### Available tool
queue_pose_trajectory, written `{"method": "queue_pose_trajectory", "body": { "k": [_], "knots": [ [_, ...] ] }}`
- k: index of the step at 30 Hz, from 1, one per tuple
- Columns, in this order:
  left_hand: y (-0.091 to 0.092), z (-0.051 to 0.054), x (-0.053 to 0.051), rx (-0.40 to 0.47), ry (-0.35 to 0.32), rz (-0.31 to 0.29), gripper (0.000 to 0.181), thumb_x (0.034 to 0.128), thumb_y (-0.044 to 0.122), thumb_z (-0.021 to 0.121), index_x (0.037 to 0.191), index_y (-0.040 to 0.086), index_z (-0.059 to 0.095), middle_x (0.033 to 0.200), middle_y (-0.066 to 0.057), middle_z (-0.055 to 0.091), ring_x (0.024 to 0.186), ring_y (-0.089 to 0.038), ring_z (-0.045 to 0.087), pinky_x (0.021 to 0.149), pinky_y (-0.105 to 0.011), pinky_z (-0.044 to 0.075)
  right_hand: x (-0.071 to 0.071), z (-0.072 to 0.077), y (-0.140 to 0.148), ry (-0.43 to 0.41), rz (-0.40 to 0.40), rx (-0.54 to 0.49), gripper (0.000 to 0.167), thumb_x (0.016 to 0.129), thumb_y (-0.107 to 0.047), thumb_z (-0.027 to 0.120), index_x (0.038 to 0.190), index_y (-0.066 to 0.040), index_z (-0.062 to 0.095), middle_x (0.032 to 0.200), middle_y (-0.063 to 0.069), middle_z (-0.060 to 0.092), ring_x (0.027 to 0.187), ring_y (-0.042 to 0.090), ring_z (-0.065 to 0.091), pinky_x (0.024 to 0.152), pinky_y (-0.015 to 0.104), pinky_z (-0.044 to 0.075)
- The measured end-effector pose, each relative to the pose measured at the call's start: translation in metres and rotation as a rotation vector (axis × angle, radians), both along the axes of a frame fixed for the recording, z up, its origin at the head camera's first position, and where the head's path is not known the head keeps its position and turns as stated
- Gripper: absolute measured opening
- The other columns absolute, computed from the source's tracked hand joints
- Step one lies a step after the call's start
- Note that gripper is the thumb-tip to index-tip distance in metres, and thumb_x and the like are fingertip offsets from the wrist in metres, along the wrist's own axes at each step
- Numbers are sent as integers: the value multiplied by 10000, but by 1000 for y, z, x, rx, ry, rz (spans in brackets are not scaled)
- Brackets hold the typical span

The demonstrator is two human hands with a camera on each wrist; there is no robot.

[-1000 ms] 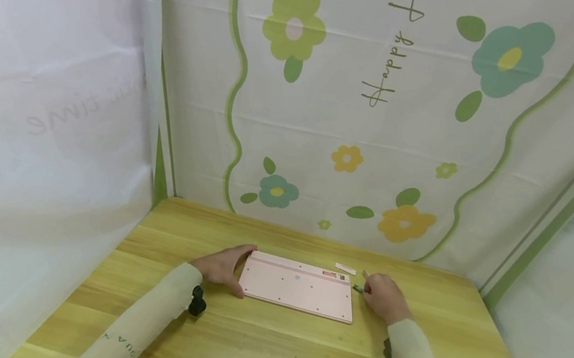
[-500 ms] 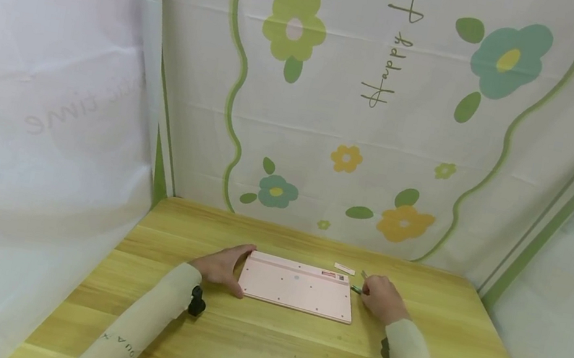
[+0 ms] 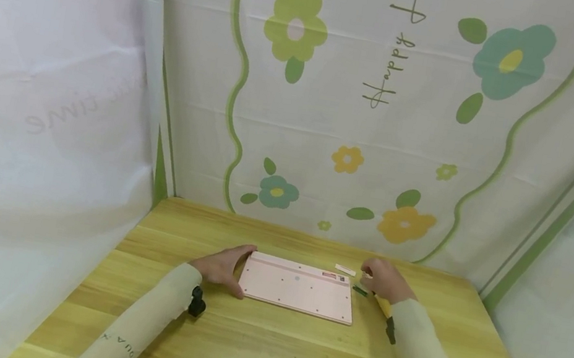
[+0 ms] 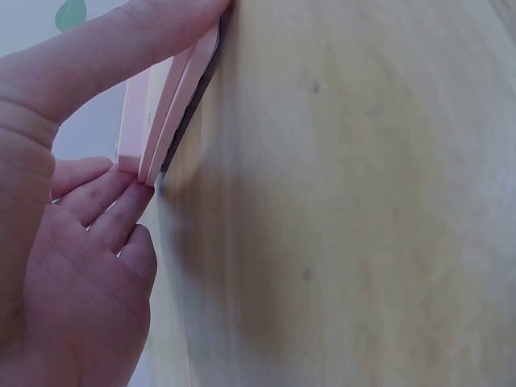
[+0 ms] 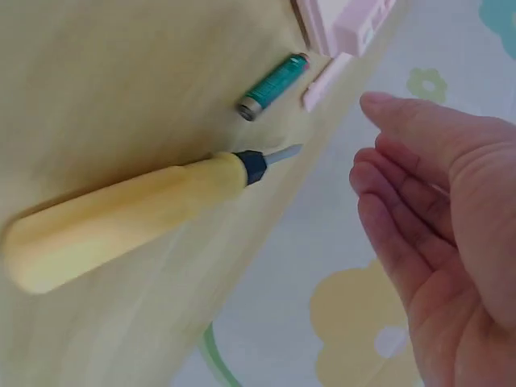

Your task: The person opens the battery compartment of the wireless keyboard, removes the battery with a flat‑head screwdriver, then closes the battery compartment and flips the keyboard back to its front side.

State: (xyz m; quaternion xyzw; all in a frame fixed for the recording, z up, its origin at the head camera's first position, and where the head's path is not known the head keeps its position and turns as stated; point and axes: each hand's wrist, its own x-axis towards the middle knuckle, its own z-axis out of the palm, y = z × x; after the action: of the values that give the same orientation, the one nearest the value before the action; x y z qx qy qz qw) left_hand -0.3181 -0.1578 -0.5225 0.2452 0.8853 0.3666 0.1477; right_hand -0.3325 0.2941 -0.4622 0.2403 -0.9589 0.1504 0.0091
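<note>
Your left hand [image 3: 219, 266] grips the pink keyboard [image 3: 297, 293]; your right hand [image 3: 385, 280] is relaxed, empty. It's likely light, stiff: hold its ends

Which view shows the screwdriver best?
Right wrist: the screwdriver lies uncovered from end to end. Head shows only a yellow part of it, beside the right hand; left wrist shows none.

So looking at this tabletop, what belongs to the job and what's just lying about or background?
Likely the job:
pink panel, held at one end
green battery, beside it
small pale strip, possibly a cover
yellow screwdriver, lying unheld

Only surroundings:
wooden table
flowered cloth
</note>
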Motion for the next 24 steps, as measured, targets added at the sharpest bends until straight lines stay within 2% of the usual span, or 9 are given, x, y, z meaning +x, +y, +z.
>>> {"method": "queue_pose_trajectory", "body": {
  "k": [6, 11, 14, 19, 24],
  "knots": [
    [0, -1, -1, -23, 8, 5, 1271, 702, 315, 1010, 1678, 75, 232, 1742, -147, 283, 1622, -369, 256, 1316, -569, 257, -19, -1, -10, 20, 81, 36, 85, 919, -10, 773, 867, 23, 715, 787, 109, 643, 713, 144, 460, 659, 312, 425],
    [1, -3, -2, -30, 15, -2, 1287, 694, 349, 1012, 1680, 84, 229, 1744, -132, 282, 1624, -361, 257, 1315, -562, 266, -32, -8, -16, 10, 95, 47, 211, 924, 23, 746, 759, 37, 615, 685, 13, 459, 664, 130, 379, 621, 293, 328],
    [2, -4, -1, -22, 15, -3, 1293, 694, 360, 1011, 1682, 86, 224, 1746, -131, 278, 1625, -361, 252, 1316, -559, 264, -38, -16, -17, -5, 80, 47, 240, 956, 20, 714, 747, 36, 597, 674, -8, 396, 643, 118, 345, 611, 286, 306],
    [2, -5, 0, -27, 14, 3, 1288, 698, 351, 1010, 1681, 82, 222, 1746, -133, 276, 1625, -368, 249, 1316, -565, 259, -46, -30, -17, -37, 65, 23, 218, 1000, 17, 657, 782, 18, 671, 679, -7, 482, 634, 117, 383, 594, 277, 342],
    [1, -1, 1, -27, 15, 8, 1270, 710, 324, 1005, 1683, 87, 224, 1746, -132, 277, 1627, -365, 246, 1320, -556, 254, -53, -40, -15, -43, 42, 9, 192, 1001, -3, 670, 827, -50, 734, 787, 20, 670, 707, 135, 530, 633, 303, 462]
  ]
}}
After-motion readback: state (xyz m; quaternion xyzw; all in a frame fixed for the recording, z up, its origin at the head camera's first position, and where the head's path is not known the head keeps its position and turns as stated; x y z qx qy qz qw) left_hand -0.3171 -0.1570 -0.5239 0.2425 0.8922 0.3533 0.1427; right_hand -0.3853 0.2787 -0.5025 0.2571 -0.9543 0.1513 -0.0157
